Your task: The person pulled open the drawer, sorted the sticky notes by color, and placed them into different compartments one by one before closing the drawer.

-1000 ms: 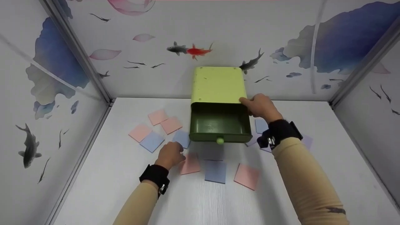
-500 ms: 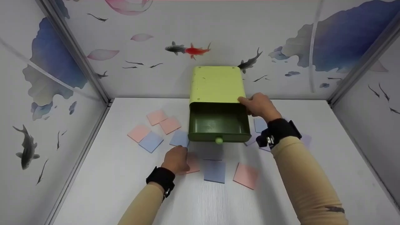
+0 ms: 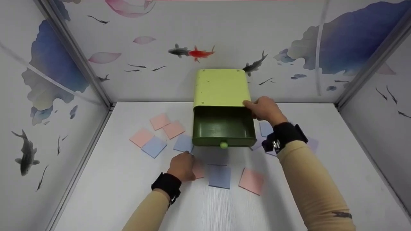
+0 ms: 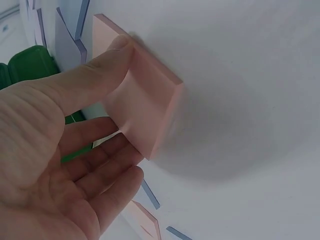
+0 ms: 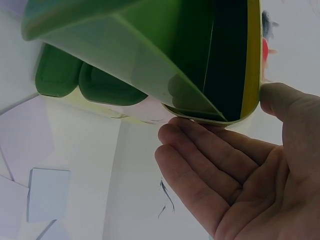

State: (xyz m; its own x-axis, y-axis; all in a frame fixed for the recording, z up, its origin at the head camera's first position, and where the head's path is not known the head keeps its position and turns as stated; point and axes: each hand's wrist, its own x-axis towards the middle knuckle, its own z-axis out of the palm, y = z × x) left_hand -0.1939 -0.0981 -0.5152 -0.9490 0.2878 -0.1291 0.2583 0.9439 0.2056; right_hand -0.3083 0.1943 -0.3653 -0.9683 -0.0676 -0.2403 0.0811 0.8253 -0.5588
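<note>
My left hand [image 3: 181,166] pinches a pink sticky note pad [image 4: 142,102] by its edges, thumb on one side and fingertips on the other. In the head view the hand partly covers this pad. A lime-green drawer box [image 3: 222,88] stands against the back wall with its dark green drawer [image 3: 223,141] pulled out; no contents show inside. My right hand [image 3: 266,109] grips the box's front right corner, thumb on top and fingers at the side, as the right wrist view also shows. A blue pad [image 3: 219,176] lies just right of my left hand.
Several pink and blue pads, such as a pink one [image 3: 141,138], lie to the left of the box. Another pink pad [image 3: 252,181] lies at front right. Blue and purple pads [image 5: 48,195] lie to the right, partly behind my right wrist. Printed walls enclose the white table [image 3: 337,166].
My left hand has moved a little right and toward me, from the pad's left side onto the pink pad. My right hand keeps its hold on the box corner; the drawer stays out.
</note>
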